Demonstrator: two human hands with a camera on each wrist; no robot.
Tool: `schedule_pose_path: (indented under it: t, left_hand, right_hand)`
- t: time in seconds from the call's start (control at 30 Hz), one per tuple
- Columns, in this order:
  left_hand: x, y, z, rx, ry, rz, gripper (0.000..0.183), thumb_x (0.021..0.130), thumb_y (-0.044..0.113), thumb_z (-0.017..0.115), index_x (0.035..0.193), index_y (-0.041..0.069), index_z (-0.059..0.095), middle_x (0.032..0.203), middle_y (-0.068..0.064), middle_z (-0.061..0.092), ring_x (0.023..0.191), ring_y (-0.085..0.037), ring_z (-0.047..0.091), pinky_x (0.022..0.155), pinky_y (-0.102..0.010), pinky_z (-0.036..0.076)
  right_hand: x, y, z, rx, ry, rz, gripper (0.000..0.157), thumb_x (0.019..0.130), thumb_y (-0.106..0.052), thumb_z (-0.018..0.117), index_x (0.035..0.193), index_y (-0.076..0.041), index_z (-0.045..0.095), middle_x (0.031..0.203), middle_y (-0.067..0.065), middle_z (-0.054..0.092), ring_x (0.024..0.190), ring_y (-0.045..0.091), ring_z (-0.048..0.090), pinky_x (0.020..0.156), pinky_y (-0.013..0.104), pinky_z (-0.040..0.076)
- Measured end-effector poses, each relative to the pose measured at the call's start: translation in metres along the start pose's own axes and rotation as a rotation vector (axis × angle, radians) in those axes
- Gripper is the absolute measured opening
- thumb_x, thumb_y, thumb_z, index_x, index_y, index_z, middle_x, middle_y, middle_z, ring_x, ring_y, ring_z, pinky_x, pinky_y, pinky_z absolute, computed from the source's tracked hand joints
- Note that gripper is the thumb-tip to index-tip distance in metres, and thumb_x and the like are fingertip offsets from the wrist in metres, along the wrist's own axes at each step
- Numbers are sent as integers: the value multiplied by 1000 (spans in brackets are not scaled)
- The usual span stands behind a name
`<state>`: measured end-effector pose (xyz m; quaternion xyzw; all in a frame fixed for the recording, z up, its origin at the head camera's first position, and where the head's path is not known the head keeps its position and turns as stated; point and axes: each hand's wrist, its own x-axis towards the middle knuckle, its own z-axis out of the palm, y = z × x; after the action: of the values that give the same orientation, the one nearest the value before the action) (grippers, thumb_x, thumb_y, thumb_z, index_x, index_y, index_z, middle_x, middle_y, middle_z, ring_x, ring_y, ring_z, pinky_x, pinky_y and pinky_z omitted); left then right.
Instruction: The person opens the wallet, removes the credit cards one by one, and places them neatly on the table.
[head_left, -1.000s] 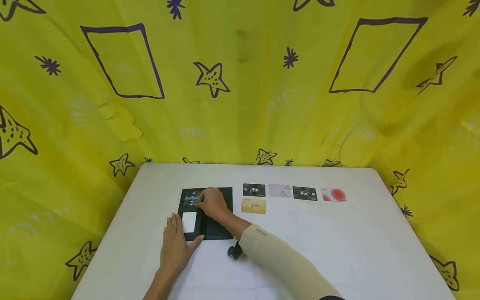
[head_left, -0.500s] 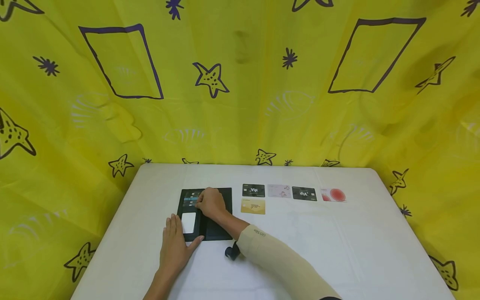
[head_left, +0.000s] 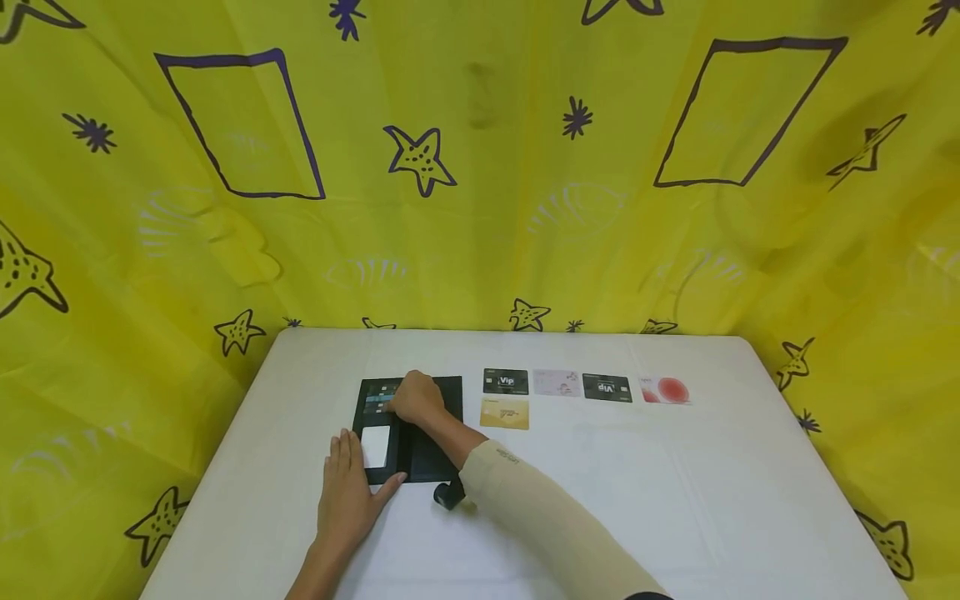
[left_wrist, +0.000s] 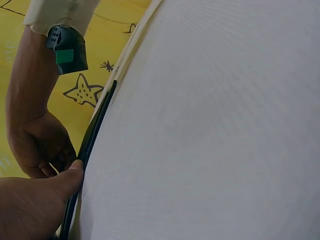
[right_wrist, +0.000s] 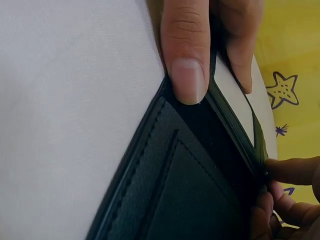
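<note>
A black wallet (head_left: 435,458) lies unfolded on the white table. Its left half has a row of filled card slots (head_left: 380,398) above a clear window showing white (head_left: 375,447). My left hand (head_left: 348,500) rests along the wallet's left edge with straight fingers, thumb pressed on the lower edge near the fold; that thumb (right_wrist: 187,65) looms large in the right wrist view. My right hand (head_left: 417,398) is at the inner ends of the slots, fingers curled. In the right wrist view its thumb and fingertips (right_wrist: 287,171) come together at the wallet; I cannot tell what they pinch.
Right of the wallet a row holds a black Vip card (head_left: 506,381), a pale pink card (head_left: 557,383), another black Vip card (head_left: 607,387) and a white card with red circles (head_left: 666,390). Below the first lies a gold card (head_left: 505,413). A yellow curtain (head_left: 480,208) hangs behind the table.
My right forearm and its wrist camera have swung left, and the hand has shifted slightly left and turned over the slots, so its fingertips show less. The left hand keeps its place.
</note>
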<state>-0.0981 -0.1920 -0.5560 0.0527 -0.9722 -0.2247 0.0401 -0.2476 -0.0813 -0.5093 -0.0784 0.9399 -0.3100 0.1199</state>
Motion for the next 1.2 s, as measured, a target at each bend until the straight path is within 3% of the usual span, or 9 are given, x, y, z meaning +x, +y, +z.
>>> schedule_pose_path:
  t: [0.43, 0.8, 1.03, 1.2]
  left_hand:
    - [1, 0, -2, 2, 3, 0, 108, 90, 41, 83, 154, -22, 24, 164, -39, 20, 154, -54, 16, 123, -65, 18]
    - [2, -1, 1, 2, -4, 4, 108, 90, 43, 82, 154, -22, 24, 164, -40, 20, 154, -54, 16, 123, -64, 17]
    - [1, -1, 1, -8, 4, 6, 108, 90, 43, 81, 154, -23, 24, 164, -40, 20, 154, -54, 16, 123, -65, 17]
    - [1, -1, 1, -5, 3, 6, 108, 91, 43, 81, 154, -23, 23, 164, -40, 20, 154, -54, 16, 123, -65, 17]
  right_hand:
    - [4, -7, 1, 19, -24, 79, 26, 96, -25, 78, 87, -1, 74, 64, 3, 58, 52, 16, 51, 45, 27, 39]
    - [5, -4, 10, 187, 31, 55, 33, 101, -17, 70, 71, -4, 68, 57, -1, 51, 48, 14, 49, 42, 25, 40]
    - [6, -1, 12, 203, 75, 29, 42, 99, -17, 74, 60, -7, 61, 52, -4, 46, 45, 10, 46, 42, 23, 39]
    - [4, 1, 11, 236, 105, -23, 36, 100, -13, 71, 65, -5, 69, 57, -4, 56, 49, 10, 51, 44, 23, 43]
